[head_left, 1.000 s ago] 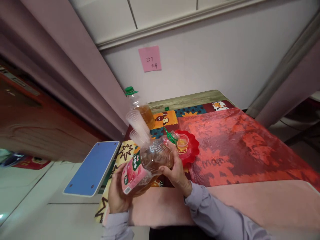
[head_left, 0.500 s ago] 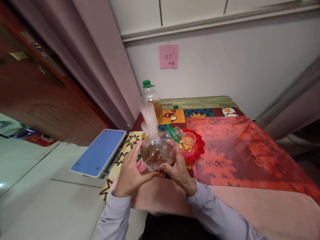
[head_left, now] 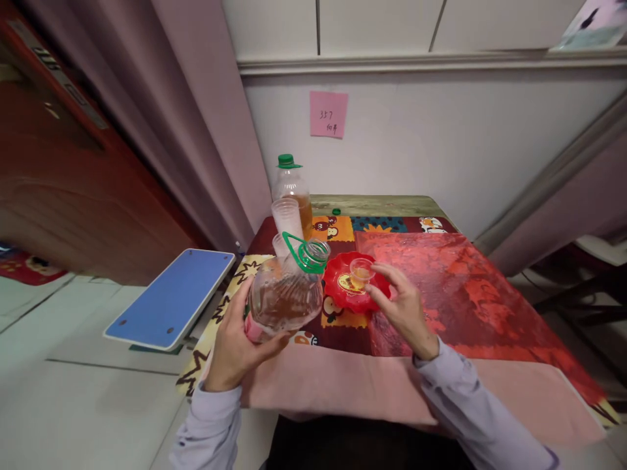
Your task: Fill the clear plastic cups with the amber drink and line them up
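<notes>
My left hand (head_left: 240, 339) holds a large clear bottle (head_left: 284, 300) of amber liquid, tilted, its uncapped mouth with a green handle ring pointing up and right. My right hand (head_left: 399, 303) has its thumb and fingers around the side of a small clear cup (head_left: 361, 273) with some yellowish liquid. That cup is over a red scalloped plate (head_left: 337, 294). Behind the held bottle are stacked clear cups (head_left: 287, 219), and a second bottle (head_left: 304, 209) with a green cap stands behind them.
A small green cap (head_left: 336, 211) lies near the table's back edge. Red transparent film (head_left: 441, 294) covers the right side of the patterned cloth. A blue-topped stool (head_left: 171, 297) is left of the table. The wall bears a pink note (head_left: 328, 114).
My right hand has let go of the bottle and moved right to the small cup. The bottle, now in my left hand alone, has shifted left, its mouth higher.
</notes>
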Motion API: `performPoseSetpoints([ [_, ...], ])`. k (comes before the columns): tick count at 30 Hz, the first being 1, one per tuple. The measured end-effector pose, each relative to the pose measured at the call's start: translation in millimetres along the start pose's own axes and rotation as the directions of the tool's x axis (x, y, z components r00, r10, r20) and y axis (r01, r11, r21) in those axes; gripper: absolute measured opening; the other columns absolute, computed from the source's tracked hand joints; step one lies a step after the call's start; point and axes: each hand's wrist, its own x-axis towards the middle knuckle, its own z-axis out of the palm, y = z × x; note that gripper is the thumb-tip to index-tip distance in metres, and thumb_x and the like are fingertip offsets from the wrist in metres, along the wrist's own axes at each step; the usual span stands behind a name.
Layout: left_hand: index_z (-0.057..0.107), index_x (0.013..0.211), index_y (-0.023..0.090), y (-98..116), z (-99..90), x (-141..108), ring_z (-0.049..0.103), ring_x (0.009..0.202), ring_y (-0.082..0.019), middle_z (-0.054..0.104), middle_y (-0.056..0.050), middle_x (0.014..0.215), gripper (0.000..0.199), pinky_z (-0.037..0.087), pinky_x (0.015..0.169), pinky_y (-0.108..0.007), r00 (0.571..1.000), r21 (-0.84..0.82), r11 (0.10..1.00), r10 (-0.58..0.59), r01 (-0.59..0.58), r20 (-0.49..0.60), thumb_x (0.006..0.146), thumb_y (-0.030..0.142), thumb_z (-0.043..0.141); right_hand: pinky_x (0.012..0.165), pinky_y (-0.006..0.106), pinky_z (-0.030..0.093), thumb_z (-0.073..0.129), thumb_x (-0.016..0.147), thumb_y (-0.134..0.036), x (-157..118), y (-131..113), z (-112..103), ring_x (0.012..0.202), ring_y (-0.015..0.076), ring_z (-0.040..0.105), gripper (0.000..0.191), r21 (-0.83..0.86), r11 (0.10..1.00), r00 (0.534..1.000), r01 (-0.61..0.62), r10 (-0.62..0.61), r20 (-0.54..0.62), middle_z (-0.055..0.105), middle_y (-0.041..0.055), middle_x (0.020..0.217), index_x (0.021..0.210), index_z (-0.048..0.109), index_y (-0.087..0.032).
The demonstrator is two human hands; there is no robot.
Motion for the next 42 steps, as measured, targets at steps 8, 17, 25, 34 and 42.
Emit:
performPoseSetpoints([
  [8,0.039,0.169,0.022,3,1.4,-1,0.055,0.15,-0.045,0.054,-0.023,0.166,0.12,0.042,0.125,-0.062,0.999,-0.064,0.997,-0.052,0.052,0.001,0.071,0.065,0.093,0.12,0.066,0.047,0.074,0.086,-0.078,44,57,-13,0.145,0.0462,0.059,0.073,-0.359,0.933,0.988,0.0,0.056,0.146,0.062,0.0257,0.153,0.128,0.076,-0.019],
  [17,0.036,0.17,0.022,-8,0.0,-9,0.053,0.152,-0.044,0.051,-0.023,0.168,0.119,0.04,0.126,-0.061,0.995,-0.146,0.985,-0.096,0.094,-0.007,0.073,0.059,0.095,0.128,0.076,0.024,0.082,0.081,-0.075,48,63,15,0.154,0.0482,0.047,0.077,-0.502,0.862,0.961,0.064,0.082,0.264,0.053,0.025,0.164,0.135,0.072,-0.02],
  [25,0.038,0.169,0.024,-7,-1.0,-8,0.051,0.153,-0.044,0.052,-0.021,0.167,0.116,0.039,0.127,-0.061,0.992,-0.199,0.973,-0.124,0.121,-0.007,0.074,0.055,0.095,0.128,0.08,0.018,0.081,0.085,-0.063,52,63,22,0.158,0.0466,0.043,0.067,-0.503,0.86,0.952,0.089,0.074,0.296,0.052,0.0263,0.165,0.134,0.07,-0.019],
  [34,0.04,0.169,0.025,-4,-0.8,-6,0.052,0.152,-0.045,0.053,-0.02,0.166,0.115,0.038,0.127,-0.062,0.991,-0.182,0.975,-0.132,0.128,-0.007,0.072,0.057,0.095,0.127,0.081,0.02,0.085,0.079,-0.069,57,51,19,0.151,0.0469,0.052,0.063,-0.368,0.926,0.961,0.084,0.021,0.274,0.054,0.0255,0.162,0.118,0.072,-0.021],
  [42,0.046,0.167,0.03,-17,-0.9,-8,0.061,0.143,-0.048,0.061,-0.018,0.16,0.115,0.046,0.12,-0.068,0.982,-0.149,0.973,-0.184,0.176,-0.043,0.068,0.058,0.096,0.123,0.063,0.042,0.086,0.075,-0.073,76,49,-38,0.148,0.0428,0.056,0.064,-0.294,0.953,0.985,-0.07,0.113,0.134,0.059,0.0221,0.158,0.111,0.075,-0.022],
])
